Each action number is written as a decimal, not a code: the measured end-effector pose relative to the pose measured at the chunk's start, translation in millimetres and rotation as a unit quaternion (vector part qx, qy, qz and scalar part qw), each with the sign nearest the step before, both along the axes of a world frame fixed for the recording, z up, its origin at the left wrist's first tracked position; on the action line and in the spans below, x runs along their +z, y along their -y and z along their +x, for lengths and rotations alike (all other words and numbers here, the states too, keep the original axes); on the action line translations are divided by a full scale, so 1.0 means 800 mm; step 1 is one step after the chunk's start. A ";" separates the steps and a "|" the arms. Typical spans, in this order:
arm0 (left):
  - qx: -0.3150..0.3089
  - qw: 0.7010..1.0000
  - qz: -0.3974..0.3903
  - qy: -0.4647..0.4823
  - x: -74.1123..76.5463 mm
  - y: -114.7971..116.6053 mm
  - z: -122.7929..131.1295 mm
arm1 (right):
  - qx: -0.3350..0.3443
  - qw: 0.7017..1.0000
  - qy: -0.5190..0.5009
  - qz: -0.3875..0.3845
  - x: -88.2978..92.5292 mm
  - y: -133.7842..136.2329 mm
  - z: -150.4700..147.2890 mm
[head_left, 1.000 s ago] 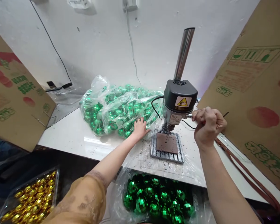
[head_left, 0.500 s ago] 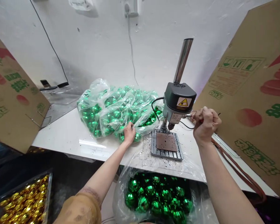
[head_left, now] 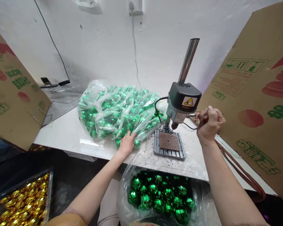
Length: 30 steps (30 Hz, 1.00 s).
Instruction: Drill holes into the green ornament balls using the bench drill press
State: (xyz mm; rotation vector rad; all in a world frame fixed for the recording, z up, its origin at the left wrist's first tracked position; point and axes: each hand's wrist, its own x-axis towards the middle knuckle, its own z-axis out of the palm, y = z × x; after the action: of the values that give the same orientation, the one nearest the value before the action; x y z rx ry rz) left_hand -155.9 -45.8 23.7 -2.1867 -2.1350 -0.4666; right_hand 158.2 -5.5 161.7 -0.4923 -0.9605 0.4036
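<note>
A clear plastic bag (head_left: pixel 118 103) full of shiny green faceted balls lies on the white table. At its front edge is my left hand (head_left: pixel 126 142), fingers bent onto the film, with folds of plastic running up from the fingertips. To the right stands a small bench drill press (head_left: pixel 183 97) with a black motor head. My right hand (head_left: pixel 209 123) is closed around its feed lever, mostly hidden by the fingers. Below the drill bit a brown square plate (head_left: pixel 169 142) with a small hole rests on the slotted metal base (head_left: pixel 170 153); nothing sits on the plate.
Dark shavings surround the base. A plastic-lined container of green balls (head_left: pixel 158 205) stands below the table's front edge. Gold balls (head_left: pixel 25 201) fill a clear bin at lower left. Cardboard boxes flank the table, left (head_left: pixel 16 91) and right (head_left: pixel 247 100). A brown strap (head_left: pixel 240 169) hangs at right.
My left hand has shifted slightly left and down, drawing plastic over the bag's right part, where uncovered green balls showed before. My right hand stays on the lever.
</note>
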 end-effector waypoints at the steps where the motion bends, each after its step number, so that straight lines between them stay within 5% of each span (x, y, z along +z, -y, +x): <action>1: -0.017 0.999 0.026 -0.018 0.002 0.000 0.003 | -0.001 1.000 0.000 0.001 0.000 -0.001 0.000; 5: -0.291 0.951 0.096 -0.047 0.005 -0.014 0.034 | -0.008 1.000 -0.002 0.008 -0.002 -0.008 0.003; 7: -0.349 0.935 0.061 -0.033 0.006 -0.027 0.055 | -0.010 1.000 0.001 0.012 -0.003 -0.010 0.004; 12: -0.125 0.992 -0.034 0.009 0.007 -0.059 0.083 | 0.008 1.000 0.020 0.002 -0.003 -0.002 0.006; 16: -0.075 0.996 -0.044 0.020 0.004 -0.062 0.087 | 0.015 1.000 0.015 -0.002 -0.004 -0.003 0.007; 30: -0.179 0.982 -0.062 0.022 -0.012 -0.033 0.109 | 0.011 1.000 0.005 -0.026 -0.004 -0.010 0.007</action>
State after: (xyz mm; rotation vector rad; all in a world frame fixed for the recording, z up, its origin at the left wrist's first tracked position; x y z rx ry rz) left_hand -69.1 -19.1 14.4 -2.6684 -1.8359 -0.4095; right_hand 163.8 2.3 158.9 -0.5313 -0.9677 0.4461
